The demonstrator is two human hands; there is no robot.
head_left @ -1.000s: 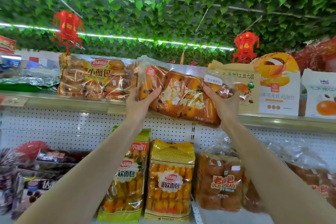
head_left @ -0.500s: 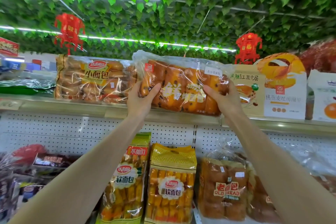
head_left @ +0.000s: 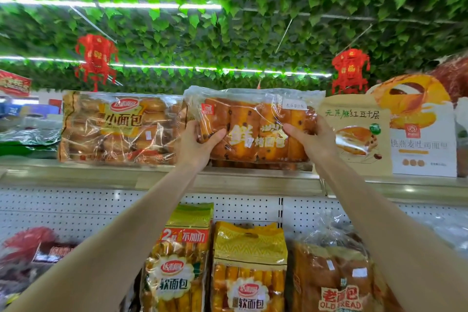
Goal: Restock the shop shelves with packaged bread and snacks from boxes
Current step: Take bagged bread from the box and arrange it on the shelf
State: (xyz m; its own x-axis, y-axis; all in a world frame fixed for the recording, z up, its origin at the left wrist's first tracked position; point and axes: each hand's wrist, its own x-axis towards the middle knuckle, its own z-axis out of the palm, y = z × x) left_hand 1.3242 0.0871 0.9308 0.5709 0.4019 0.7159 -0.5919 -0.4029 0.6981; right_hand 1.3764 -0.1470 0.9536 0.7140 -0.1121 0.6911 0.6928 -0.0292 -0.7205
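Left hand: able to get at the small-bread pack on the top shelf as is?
Likely not yet: the left hand grips the raisin bread bag with the right hand. The small-bread pack lies just beside it, nothing between, so reachable once freed.

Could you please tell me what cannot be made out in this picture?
Head view only:
- Fingers of the left hand and right hand behind the bread pack: hidden by the pack.
- White label on the pack: too small and blurred to read.
- Whatever lies under the pack on the top shelf: mostly covered by it.
- Yellow packs below: cut off by the bottom edge.
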